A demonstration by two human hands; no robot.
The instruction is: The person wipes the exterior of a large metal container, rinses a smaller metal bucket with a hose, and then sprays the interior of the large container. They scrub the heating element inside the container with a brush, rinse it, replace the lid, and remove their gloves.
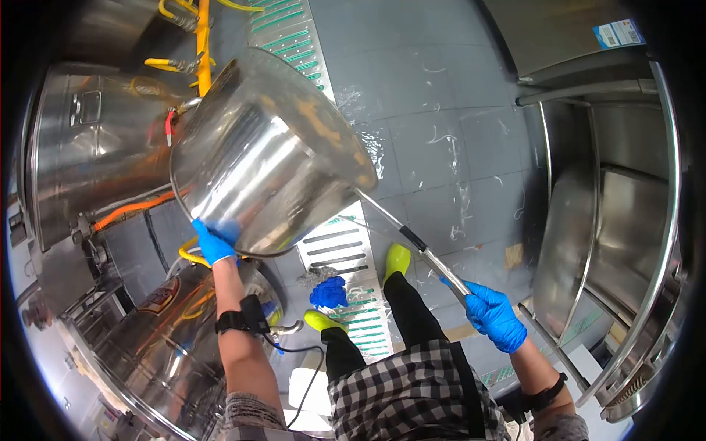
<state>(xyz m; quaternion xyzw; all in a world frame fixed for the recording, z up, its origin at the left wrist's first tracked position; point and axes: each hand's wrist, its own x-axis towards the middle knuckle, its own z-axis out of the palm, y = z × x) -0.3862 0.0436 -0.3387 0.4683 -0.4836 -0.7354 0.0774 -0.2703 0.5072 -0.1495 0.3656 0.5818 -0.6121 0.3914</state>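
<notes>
A large stainless steel pot (257, 169) is tipped over on its side above the floor drain. My left hand (213, 242), in a blue glove, grips its rim at the lower left. My right hand (491, 316), also gloved in blue, is closed around a long metal pole (445, 273) with a black collar. The pole's far end reaches the pot's lower right edge, and its tip is hidden there. On the drain between the pot and my feet lie a blue scrunched cloth or scrubber (329, 292) and a grey steel-wool-like wad (316, 277).
A slotted metal drain grate (334, 246) crosses the wet grey tile floor (471, 154), where pale strands lie scattered. Steel tanks (103, 147) stand at left beside a yellow pipe (204, 44) and an orange hose (132, 208). A steel rack (588, 242) stands at right.
</notes>
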